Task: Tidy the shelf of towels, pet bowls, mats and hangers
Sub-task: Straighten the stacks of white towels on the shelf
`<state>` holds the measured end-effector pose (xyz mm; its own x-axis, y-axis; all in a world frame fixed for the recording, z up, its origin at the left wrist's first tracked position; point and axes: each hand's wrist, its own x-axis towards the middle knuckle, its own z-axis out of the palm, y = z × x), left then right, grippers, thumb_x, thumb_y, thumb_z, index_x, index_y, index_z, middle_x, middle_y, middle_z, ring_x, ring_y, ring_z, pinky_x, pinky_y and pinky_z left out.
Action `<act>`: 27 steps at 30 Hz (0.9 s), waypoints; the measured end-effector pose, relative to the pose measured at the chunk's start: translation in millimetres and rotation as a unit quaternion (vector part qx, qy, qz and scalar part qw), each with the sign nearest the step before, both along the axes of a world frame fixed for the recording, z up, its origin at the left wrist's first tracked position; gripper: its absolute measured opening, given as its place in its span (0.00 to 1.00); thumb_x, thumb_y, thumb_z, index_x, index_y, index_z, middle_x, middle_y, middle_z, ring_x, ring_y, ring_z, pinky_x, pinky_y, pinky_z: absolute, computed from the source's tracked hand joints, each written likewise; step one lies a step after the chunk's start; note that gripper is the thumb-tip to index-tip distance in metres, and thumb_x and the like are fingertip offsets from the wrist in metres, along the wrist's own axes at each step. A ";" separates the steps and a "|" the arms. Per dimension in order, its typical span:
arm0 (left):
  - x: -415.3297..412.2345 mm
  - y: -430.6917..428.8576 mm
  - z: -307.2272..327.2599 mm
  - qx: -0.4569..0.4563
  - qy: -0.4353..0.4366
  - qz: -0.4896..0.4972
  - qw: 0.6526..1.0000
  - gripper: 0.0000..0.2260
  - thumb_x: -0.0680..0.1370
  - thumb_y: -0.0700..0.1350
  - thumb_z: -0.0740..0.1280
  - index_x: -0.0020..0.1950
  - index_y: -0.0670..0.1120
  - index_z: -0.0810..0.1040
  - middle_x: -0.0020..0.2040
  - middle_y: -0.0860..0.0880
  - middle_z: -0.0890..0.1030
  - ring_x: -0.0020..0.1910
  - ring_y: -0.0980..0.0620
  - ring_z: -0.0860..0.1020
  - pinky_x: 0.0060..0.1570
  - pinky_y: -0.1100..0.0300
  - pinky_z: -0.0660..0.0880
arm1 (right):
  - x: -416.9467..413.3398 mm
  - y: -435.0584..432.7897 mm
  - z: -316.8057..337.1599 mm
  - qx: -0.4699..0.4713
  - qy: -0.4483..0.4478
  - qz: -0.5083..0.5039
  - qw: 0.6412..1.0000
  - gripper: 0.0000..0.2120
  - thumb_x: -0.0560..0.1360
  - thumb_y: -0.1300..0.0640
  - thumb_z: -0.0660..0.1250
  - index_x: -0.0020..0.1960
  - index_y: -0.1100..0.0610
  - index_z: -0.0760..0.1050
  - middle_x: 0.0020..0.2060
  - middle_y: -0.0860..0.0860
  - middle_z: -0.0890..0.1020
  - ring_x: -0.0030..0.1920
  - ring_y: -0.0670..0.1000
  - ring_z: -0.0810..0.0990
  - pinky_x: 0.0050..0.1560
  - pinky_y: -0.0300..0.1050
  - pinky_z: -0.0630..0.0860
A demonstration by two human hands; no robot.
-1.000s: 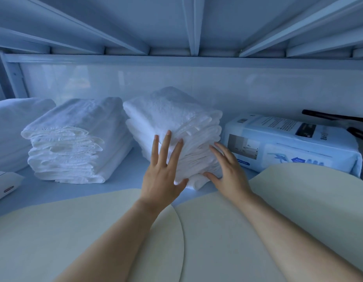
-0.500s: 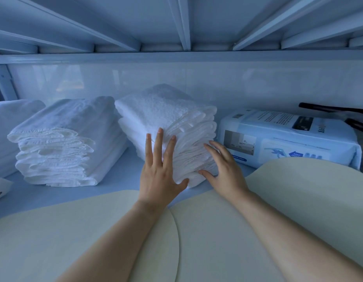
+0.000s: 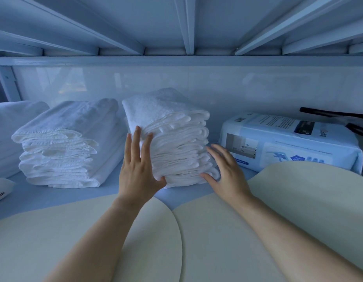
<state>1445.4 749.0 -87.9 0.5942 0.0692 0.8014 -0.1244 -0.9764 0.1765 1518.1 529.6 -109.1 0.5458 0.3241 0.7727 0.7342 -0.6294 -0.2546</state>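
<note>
A stack of folded white towels [image 3: 176, 135] stands at the middle of the shelf. My left hand [image 3: 137, 169] lies flat against the stack's front left face, fingers straight and together, thumb at the bottom edge. My right hand [image 3: 225, 171] rests against the stack's lower right corner with fingers spread. Neither hand holds anything. A second stack of white towels [image 3: 66, 143] sits to the left, apart from the first. Cream oval mats [image 3: 217, 241] lie under my forearms along the shelf front.
A wrapped blue-white package [image 3: 288, 141] lies right of the middle stack. Black hangers [image 3: 339, 115] show at the far right behind it. More white fabric [image 3: 11, 127] and a small white pack [image 3: 1, 190] sit at the far left. The upper shelf's beams [image 3: 188, 25] hang low overhead.
Both hands have pressed closer onto the middle towel stack, the left fingers drawing together. The view has shifted slightly.
</note>
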 end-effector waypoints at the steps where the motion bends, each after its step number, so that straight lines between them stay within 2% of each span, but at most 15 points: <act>1: -1.8 0.2 1.6 -0.003 0.003 0.002 1.000 0.49 0.58 0.46 0.76 0.75 0.43 0.56 0.76 0.39 0.51 0.75 0.38 0.50 0.62 0.38 0.69 | -0.2 0.5 -0.1 -0.005 0.001 -0.001 1.000 0.30 0.69 0.55 0.74 0.68 0.58 0.68 0.68 0.53 0.69 0.67 0.53 0.70 0.61 0.45 0.70; 5: -5.2 -6.5 10.0 0.046 -0.006 -0.015 0.999 0.49 0.59 0.42 0.77 0.75 0.47 0.54 0.76 0.38 0.52 0.75 0.37 0.49 0.67 0.41 0.63 | -0.1 7.1 -0.6 -0.018 0.016 -0.002 1.000 0.29 0.71 0.54 0.72 0.69 0.56 0.68 0.69 0.52 0.68 0.68 0.53 0.68 0.62 0.47 0.70; 7: -4.9 -10.1 12.6 0.099 -0.024 -0.049 0.994 0.42 0.62 0.41 0.76 0.73 0.47 0.62 0.74 0.39 0.58 0.74 0.39 0.53 0.69 0.42 0.62 | -0.6 11.7 -1.1 -0.024 0.022 -0.003 0.999 0.27 0.72 0.54 0.71 0.69 0.54 0.68 0.70 0.51 0.67 0.69 0.52 0.67 0.62 0.47 0.70; 10: -4.9 -12.1 13.5 0.141 -0.026 -0.078 0.987 0.28 0.64 0.42 0.77 0.63 0.48 0.76 0.68 0.44 0.71 0.70 0.43 0.65 0.67 0.40 0.64 | -0.9 14.8 -2.0 -0.032 0.022 0.000 0.999 0.25 0.73 0.54 0.70 0.68 0.53 0.69 0.70 0.51 0.67 0.68 0.52 0.68 0.59 0.47 0.72; 13: -4.2 -10.1 12.7 0.142 -0.033 -0.071 0.987 0.19 0.64 0.42 0.78 0.54 0.49 0.81 0.60 0.46 0.77 0.63 0.44 0.73 0.66 0.40 0.63 | -1.4 14.7 -1.4 -0.028 0.013 0.002 1.000 0.23 0.73 0.55 0.71 0.67 0.54 0.72 0.68 0.52 0.69 0.67 0.53 0.70 0.56 0.48 0.74; 16: -2.5 -7.7 9.7 0.137 -0.038 -0.070 0.987 0.16 0.64 0.42 0.78 0.50 0.49 0.82 0.59 0.46 0.78 0.64 0.44 0.72 0.67 0.41 0.63 | -2.0 15.8 -1.2 -0.023 0.011 0.000 1.000 0.21 0.72 0.56 0.71 0.64 0.54 0.74 0.67 0.53 0.70 0.66 0.55 0.71 0.55 0.49 0.75; 20: 2.1 -6.3 2.1 0.166 -0.030 -0.054 0.984 0.17 0.62 0.45 0.80 0.49 0.49 0.83 0.62 0.44 0.76 0.66 0.45 0.65 0.68 0.41 0.57 | -1.8 17.7 -1.0 -0.012 0.011 -0.008 1.000 0.16 0.71 0.58 0.72 0.59 0.55 0.78 0.66 0.55 0.72 0.65 0.56 0.71 0.55 0.52 0.76; 27: 7.8 -6.2 -1.6 0.181 -0.058 -0.040 0.981 0.13 0.63 0.44 0.79 0.46 0.49 0.84 0.61 0.44 0.77 0.66 0.45 0.65 0.67 0.40 0.57 | -0.1 20.2 2.4 -0.006 -0.011 -0.030 0.999 0.11 0.68 0.61 0.75 0.51 0.56 0.82 0.61 0.59 0.76 0.61 0.59 0.76 0.48 0.52 0.78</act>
<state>1453.2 742.9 -89.5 0.4890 -0.2743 0.8280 -0.2012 -0.9591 -0.1990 1518.0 549.7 -106.7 0.5468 0.3005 0.7815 0.7011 -0.6746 -0.2312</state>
